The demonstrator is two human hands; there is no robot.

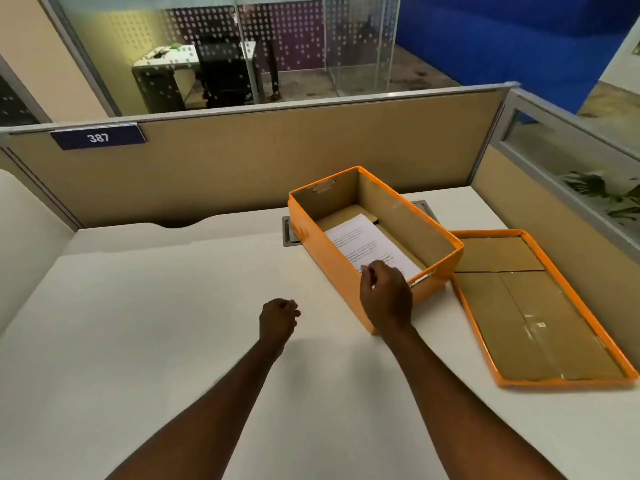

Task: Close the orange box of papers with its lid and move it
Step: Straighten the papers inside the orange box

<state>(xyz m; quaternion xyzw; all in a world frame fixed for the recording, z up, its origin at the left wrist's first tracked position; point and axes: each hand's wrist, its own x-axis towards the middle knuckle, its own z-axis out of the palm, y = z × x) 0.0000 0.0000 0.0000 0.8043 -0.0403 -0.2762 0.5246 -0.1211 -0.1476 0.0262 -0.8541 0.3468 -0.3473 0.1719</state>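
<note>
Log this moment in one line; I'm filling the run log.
box: open | papers: inside | lid: upturned, right of box | right hand: at papers | left hand: curled, empty

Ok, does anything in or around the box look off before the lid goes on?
The white printed papers lie askew in the orange cardboard box, one corner riding over its near rim beside the right hand.

A single wide-angle view looks from the person's head forward and steeply down across the white desk [173,306], near enough that both forearms run in from the bottom edge. It faces the desk's far edge and the tan partition [277,161] behind it. Straight lines bow toward the frame's edges.
</note>
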